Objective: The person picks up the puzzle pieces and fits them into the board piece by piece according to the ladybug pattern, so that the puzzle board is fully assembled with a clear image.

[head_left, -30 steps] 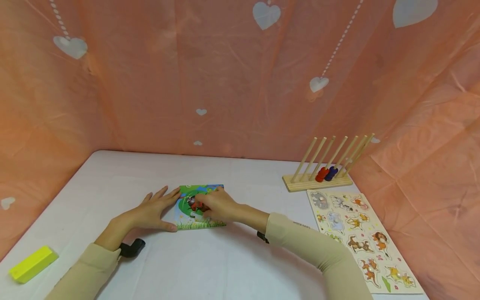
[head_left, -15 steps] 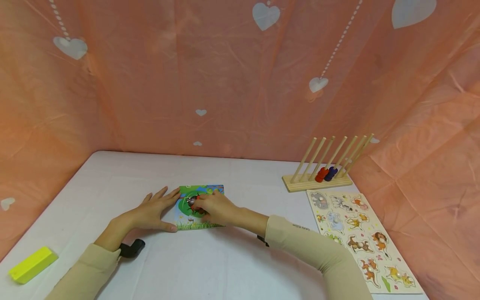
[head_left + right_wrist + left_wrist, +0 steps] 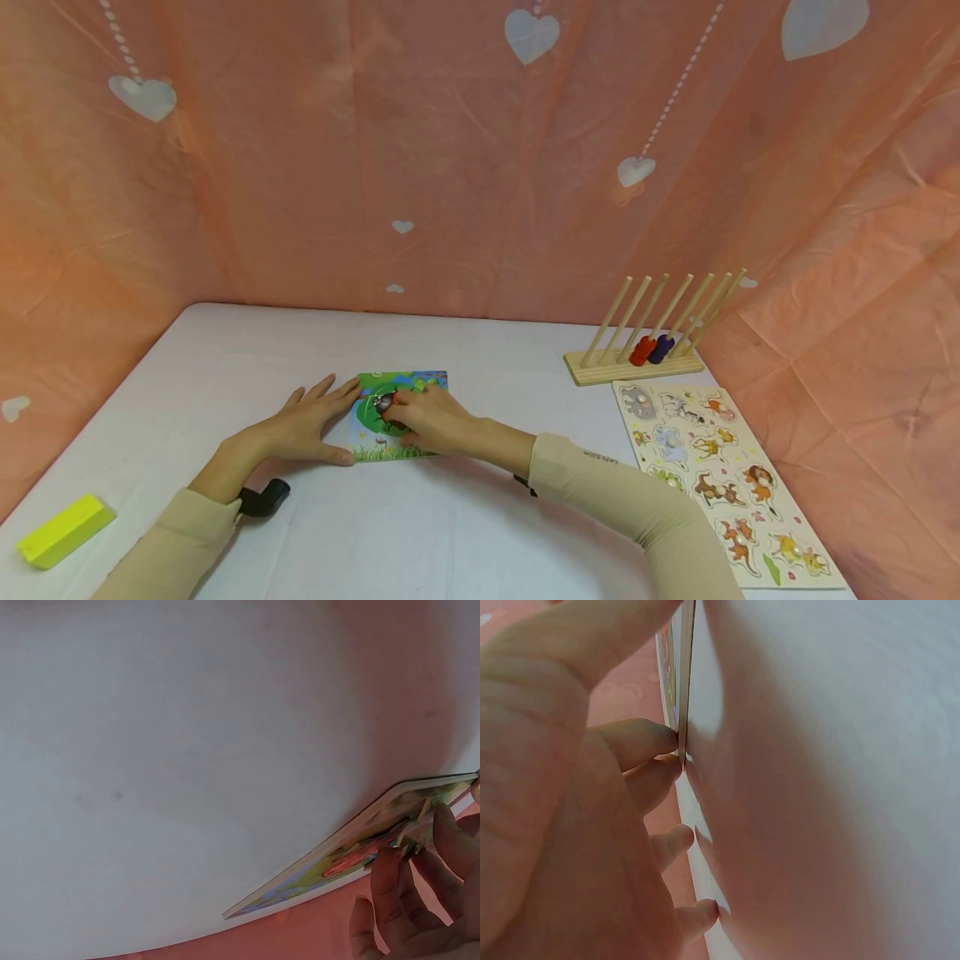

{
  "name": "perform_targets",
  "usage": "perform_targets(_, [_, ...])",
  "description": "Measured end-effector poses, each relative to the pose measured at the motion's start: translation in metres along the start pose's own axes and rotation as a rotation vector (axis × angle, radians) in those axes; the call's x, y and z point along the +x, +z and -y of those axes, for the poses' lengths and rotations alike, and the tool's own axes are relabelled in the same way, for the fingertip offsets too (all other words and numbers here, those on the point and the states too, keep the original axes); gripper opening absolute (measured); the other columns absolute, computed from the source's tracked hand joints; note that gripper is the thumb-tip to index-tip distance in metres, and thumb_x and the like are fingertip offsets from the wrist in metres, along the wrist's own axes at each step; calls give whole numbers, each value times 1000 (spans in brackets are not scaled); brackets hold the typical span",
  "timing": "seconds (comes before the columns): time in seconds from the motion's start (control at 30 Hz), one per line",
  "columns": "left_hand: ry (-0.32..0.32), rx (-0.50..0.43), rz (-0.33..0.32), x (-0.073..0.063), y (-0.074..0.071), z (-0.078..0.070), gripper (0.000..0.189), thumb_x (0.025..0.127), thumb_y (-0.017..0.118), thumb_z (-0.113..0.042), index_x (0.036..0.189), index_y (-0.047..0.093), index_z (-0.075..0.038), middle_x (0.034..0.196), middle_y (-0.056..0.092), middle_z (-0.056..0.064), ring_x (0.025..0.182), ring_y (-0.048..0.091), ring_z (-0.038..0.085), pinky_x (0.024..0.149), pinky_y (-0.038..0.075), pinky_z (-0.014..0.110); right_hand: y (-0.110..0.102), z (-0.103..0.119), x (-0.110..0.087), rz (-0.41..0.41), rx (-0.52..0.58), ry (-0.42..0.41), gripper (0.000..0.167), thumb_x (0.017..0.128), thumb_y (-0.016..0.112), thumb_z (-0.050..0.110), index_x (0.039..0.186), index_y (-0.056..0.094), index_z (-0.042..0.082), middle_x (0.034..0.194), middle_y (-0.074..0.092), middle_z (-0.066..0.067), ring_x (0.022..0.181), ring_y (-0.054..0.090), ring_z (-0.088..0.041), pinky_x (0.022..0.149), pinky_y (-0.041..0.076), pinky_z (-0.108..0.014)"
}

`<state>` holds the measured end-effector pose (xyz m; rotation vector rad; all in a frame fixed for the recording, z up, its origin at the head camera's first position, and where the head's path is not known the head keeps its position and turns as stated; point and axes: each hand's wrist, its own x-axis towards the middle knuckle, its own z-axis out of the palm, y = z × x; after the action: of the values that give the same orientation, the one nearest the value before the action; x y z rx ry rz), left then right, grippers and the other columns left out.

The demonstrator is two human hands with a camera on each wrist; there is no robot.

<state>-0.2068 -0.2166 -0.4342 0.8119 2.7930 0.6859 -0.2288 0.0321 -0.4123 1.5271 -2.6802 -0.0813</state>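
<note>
A small square ladybug puzzle board (image 3: 375, 437) with a green and blue picture lies flat on the white table. My left hand (image 3: 311, 421) rests beside it with fingers spread, thumb and fingertips against its left edge. My right hand (image 3: 437, 419) bends over the board's right half. In the right wrist view, its thumb and fingers (image 3: 386, 877) pinch a small dark puzzle piece (image 3: 410, 844) at the board's surface. The hand covers part of the red and black ladybug (image 3: 384, 403).
At the back right stands a wooden peg rack (image 3: 588, 371) with red and blue beads (image 3: 642, 350). In front of it lies an animal puzzle board (image 3: 701, 454). A yellow block (image 3: 66, 531) sits at the left table edge. Pink curtain (image 3: 450, 150) hangs behind.
The pale gap below the ladybug's head has been filled with picture. My right hand has shifted slightly down over the board; the left hand has stayed in place.
</note>
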Motion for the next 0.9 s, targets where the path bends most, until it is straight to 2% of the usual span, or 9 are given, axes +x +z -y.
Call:
perform_targets(0.17, [-7,-6,3,0,0,0,109,73,81,-57,151,36,4,161,24,22,144,11,56,103,9,81,1,0,2,13,-26,-1,38,86,78,36,119,71,20,110,65,3,97,63,-9,71,42,-22])
perform_targets(0.4, [-4,-8,0,0,-1,-2,109,73,82,-56,151,36,4,161,25,23,144,12,56,103,9,81,1,1,2,-6,74,6,37,83,82,30,116,73,15,107,65,1,98,62,-11,84,49,-21])
perform_targets(0.7, [1,-10,1,0,-1,-1,109,73,82,-56,151,36,5,160,25,23,143,12,57,102,9,81,-1,0,4,32,153,30,38,84,82,28,118,74,14,112,66,1,103,61,-11,88,47,-22])
perform_targets(0.9, [-1,-10,5,1,0,-1,109,73,81,-57,151,36,5,161,24,23,143,12,56,103,8,81,1,0,4,22,196,36,32,83,82,27,112,76,14,107,67,1,97,61,-9,84,46,-20])
